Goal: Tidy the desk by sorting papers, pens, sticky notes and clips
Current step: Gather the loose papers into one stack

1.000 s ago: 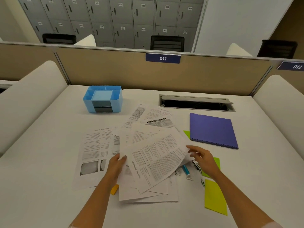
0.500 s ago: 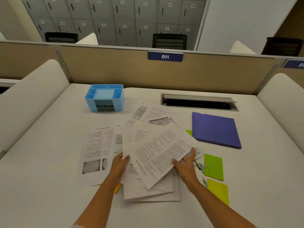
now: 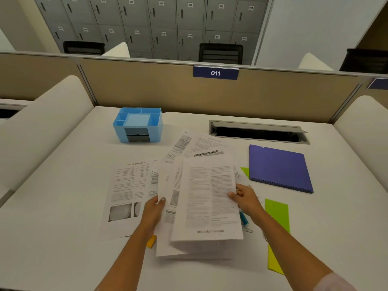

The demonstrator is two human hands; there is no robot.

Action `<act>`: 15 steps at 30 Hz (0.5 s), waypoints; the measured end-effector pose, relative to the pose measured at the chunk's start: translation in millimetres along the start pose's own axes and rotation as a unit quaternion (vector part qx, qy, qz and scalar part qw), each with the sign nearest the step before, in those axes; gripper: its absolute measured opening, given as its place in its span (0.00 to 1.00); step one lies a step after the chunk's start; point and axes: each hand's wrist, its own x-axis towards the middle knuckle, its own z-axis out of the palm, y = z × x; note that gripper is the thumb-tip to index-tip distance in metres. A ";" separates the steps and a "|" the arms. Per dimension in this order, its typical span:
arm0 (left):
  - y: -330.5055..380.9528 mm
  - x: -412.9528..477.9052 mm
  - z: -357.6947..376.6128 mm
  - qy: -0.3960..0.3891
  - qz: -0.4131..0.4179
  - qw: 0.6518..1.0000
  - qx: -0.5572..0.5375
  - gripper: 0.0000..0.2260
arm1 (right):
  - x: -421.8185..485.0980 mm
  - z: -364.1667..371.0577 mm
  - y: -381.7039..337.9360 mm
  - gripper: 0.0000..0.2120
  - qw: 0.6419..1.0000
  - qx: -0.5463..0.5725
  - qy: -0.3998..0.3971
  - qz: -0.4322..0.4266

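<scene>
Lower left of centre: a loose printed sheet [image 3: 126,198] lay flat and apart from the rest, upside down to the camera, header reading "mebooksfree.com"; not yet gathered. Above it, upper left of centre, a blue desk organiser [image 3: 137,124] sat with its compartments showing nothing inside, likely the home for small items. An orange sticky note [image 3: 151,241] poked out by the left wrist. Left hand [image 3: 154,208] had fingers curled on the left edge of the paper stack [image 3: 207,198], thumb on top. Stack was at frame centre, top page upright, footer "mebooksfree.com"; the two-sided hold looked meant to square the sheets. A fanned page behind showed a black banner, unreadable. Right hand [image 3: 244,197] pinched the stack's right edge, fingers closed on it. Below it: a blue pen [image 3: 243,218] and a paper clip [image 3: 248,229], unsorted. Right: green sticky notes [image 3: 277,215], a purple binder [image 3: 278,166]. Partition plate [image 3: 215,72] read "011".
</scene>
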 end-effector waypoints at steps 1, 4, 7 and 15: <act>0.5 -1.2 0.8 -0.001 0.003 1.000 -0.001 0.14 | -0.8 2.5 -1.5 0.16 1.000 -0.006 -0.007 -0.002; 2.8 -5.4 5.2 -0.003 0.018 1.000 -0.005 0.15 | -1.9 14.9 -3.2 0.20 0.999 -0.032 -0.009 -0.006; 4.5 -11.1 12.7 0.001 0.057 0.998 0.037 0.15 | -6.6 28.5 -5.1 0.22 0.998 -0.055 0.009 -0.013; -7.6 -4.2 31.2 0.062 0.096 0.962 0.249 0.34 | -21.6 40.2 6.7 0.30 0.988 -0.149 0.043 0.000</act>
